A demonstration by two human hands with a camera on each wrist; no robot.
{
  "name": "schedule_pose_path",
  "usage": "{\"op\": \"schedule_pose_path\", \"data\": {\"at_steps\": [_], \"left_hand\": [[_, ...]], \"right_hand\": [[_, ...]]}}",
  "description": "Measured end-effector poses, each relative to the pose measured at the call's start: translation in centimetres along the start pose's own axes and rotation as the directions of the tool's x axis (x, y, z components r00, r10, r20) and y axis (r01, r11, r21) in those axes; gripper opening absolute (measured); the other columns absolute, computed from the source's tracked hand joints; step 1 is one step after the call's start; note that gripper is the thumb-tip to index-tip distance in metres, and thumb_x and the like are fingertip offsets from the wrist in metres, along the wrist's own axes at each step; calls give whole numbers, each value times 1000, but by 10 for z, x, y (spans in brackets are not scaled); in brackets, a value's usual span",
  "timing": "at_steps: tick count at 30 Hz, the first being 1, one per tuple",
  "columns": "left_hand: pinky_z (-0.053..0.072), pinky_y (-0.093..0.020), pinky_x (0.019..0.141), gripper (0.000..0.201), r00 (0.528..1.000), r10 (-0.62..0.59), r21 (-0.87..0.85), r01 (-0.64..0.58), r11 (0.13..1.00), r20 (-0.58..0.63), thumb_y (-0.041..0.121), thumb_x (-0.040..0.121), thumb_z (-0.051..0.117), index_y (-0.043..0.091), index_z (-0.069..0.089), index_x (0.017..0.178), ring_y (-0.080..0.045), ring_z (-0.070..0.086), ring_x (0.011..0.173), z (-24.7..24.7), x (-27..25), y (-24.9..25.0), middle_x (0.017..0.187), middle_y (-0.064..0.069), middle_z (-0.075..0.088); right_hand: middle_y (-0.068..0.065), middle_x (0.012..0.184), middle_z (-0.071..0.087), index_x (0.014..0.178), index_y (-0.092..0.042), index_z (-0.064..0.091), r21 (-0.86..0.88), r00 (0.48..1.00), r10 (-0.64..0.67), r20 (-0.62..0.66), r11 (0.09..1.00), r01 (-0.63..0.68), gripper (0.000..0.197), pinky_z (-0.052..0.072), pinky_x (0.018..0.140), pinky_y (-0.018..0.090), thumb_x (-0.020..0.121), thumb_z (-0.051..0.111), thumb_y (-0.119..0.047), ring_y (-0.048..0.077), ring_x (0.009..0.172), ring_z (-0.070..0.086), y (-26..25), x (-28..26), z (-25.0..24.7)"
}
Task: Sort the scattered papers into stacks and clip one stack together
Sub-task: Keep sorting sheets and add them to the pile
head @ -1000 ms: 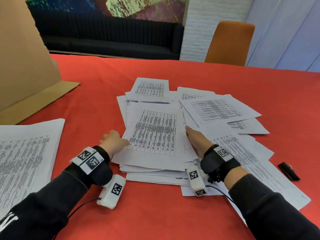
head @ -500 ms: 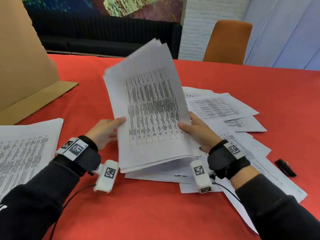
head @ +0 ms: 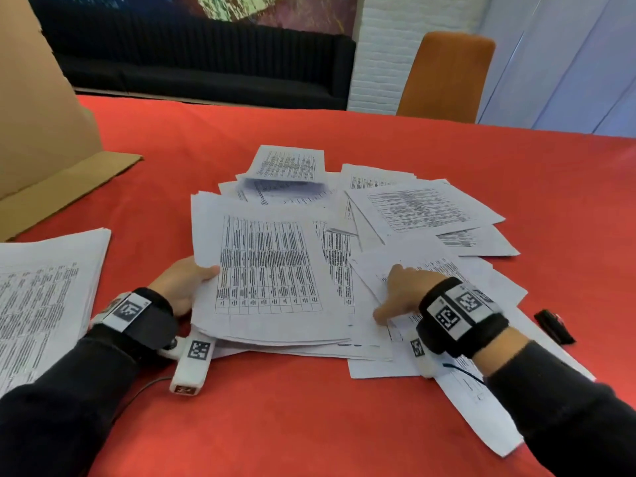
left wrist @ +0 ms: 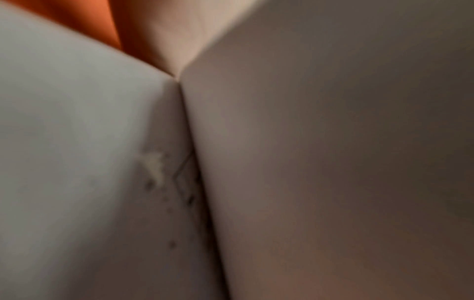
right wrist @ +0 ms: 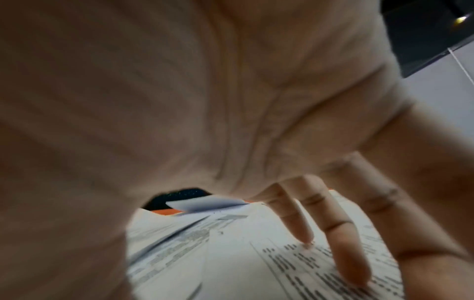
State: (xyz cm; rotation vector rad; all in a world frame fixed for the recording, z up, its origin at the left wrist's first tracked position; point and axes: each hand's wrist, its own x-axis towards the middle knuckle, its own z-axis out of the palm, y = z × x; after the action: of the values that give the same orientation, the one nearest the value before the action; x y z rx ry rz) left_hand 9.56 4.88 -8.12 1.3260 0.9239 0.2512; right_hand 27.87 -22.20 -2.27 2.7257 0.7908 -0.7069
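Printed white sheets lie scattered across the middle of the red table. My left hand grips the left edge of a bundle of sheets, thumb on top, held slightly off the table. My right hand rests with straight fingers on a loose sheet to the right. A sorted stack lies at the far left. A black binder clip sits on the table by my right wrist. The left wrist view shows only blurred paper close up.
A brown cardboard sheet stands at the back left with a flap on the table. An orange chair stands beyond the far edge. A black sofa runs along the back wall.
The bundle went from flat on the table to raised upright in both hands, and is now lowered again. My right hand let go of it and moved right onto a loose sheet.
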Motion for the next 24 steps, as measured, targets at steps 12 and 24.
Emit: {"op": "schedule_pose_path", "data": {"at_steps": [12, 24], "left_hand": [[41, -46, 100, 39, 996, 63, -118, -55, 991, 66, 8, 103, 30, 11, 38, 141, -31, 55, 114, -6, -11, -2, 135, -13, 53], [38, -47, 105, 39, 992, 102, -260, -79, 962, 75, 6, 103, 28, 11, 38, 140, -30, 53, 114, -8, -8, -7, 137, -15, 51]], "right_hand": [[4, 74, 58, 106, -5, 51, 22, 993, -115, -34, 993, 116, 25, 52, 64, 28, 91, 58, -23, 17, 62, 59, -38, 3, -43], [-1, 59, 54, 58, -13, 52, -224, 998, -43, 37, 973, 50, 29, 44, 59, 23, 80, 63, -29, 14, 51, 49, -26, 25, -21]]}}
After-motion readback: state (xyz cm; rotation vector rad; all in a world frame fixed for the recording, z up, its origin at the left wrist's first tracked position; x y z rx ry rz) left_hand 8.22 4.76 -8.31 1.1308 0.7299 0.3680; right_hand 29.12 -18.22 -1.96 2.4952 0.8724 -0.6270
